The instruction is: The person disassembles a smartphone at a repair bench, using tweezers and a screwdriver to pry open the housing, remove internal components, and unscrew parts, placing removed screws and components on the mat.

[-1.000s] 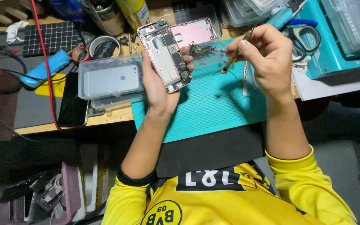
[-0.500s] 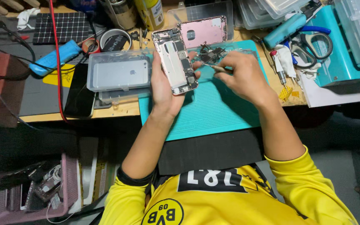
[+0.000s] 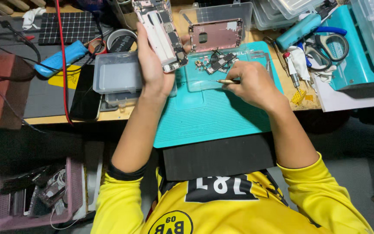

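Wooden desk (image 3: pixel 122 113) runs across the upper half of the frame, front edge showing pale at lower left of its span. Centre: teal work mat (image 3: pixel 213 117) reaching the front edge, a shallow clear tray (image 3: pixel 204 80) of small loose parts on its upper part, a pink phone back shell (image 3: pixel 216 35) just above; left of the mat a clear plastic box (image 3: pixel 115 76), a black phone (image 3: pixel 85 97) lying flat, a blue case (image 3: pixel 61 58) and a black gridded pad (image 3: pixel 72 27) at upper left. Right side: blue-handled scissors (image 3: pixel 332 43), a teal block (image 3: pixel 351 65) on white paper (image 3: pixel 351 97), stacked clear lidded boxes (image 3: pixel 282 8) at top.
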### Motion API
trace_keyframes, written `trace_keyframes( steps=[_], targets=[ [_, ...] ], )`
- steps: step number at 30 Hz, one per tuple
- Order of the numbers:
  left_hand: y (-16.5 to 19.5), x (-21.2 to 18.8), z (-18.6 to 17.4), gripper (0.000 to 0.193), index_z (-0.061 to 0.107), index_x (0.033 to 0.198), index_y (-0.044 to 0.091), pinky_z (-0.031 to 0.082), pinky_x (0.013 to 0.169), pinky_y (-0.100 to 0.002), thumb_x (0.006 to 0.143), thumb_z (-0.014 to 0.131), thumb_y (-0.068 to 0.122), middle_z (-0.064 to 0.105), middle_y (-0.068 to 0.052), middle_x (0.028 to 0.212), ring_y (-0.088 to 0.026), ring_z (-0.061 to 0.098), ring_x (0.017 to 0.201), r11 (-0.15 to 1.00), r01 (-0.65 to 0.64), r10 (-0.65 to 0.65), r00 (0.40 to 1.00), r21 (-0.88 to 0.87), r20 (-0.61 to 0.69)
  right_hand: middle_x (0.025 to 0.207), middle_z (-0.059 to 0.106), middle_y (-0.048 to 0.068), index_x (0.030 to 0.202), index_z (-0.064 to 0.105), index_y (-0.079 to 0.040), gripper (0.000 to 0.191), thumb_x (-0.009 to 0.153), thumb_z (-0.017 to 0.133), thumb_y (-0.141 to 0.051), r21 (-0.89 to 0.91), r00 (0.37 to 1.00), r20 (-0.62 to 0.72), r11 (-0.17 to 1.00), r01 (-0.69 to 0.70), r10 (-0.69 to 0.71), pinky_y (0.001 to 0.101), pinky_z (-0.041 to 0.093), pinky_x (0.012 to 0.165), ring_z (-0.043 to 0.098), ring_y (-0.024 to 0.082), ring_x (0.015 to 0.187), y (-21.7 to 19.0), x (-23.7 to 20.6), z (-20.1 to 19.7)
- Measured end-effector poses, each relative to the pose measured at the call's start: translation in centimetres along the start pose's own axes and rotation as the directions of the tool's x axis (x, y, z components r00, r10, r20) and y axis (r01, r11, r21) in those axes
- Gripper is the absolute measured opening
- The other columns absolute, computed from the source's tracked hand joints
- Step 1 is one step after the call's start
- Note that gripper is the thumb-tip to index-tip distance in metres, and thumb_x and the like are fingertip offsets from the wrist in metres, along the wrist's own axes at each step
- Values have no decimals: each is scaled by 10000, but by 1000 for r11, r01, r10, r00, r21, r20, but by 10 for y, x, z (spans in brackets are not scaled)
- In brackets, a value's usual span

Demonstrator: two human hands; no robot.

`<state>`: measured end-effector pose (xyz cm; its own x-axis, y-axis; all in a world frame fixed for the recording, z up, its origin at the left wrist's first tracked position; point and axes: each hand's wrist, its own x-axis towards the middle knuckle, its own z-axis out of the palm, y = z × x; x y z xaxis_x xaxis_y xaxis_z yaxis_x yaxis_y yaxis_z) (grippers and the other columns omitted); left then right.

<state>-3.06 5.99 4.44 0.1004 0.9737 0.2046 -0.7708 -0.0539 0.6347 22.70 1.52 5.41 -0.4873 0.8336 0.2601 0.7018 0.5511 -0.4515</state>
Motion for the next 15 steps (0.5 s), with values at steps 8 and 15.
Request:
trace_keyframes(
  steps=[8, 15],
  targets=[
    [-2, 33, 19, 640, 589, 1184, -7, 627, 705, -427, 1063, 336, 568, 657, -136, 966, -298, 732, 857, 995, 74, -73, 997, -67, 12, 862, 665, 140, 909, 767, -39, 173, 779, 824, -140, 35, 996, 88, 999, -8, 5, 451, 497, 682, 642, 366, 781, 1, 2, 0],
    [-3, 22, 25, 624, 613, 1175, -1, 622, 748, -402, 1101, 317, 544, 674, -124, 994, -248, 719, 880, 999, -20, 17, 997, 44, 73, 890, 720, 126, 989, 756, -24, 122, 902, 744, -109, 138, 997, 37, 988, 64, -70, 353, 532, 691, 686, 231, 760, 5, 18, -40]
  ],
)
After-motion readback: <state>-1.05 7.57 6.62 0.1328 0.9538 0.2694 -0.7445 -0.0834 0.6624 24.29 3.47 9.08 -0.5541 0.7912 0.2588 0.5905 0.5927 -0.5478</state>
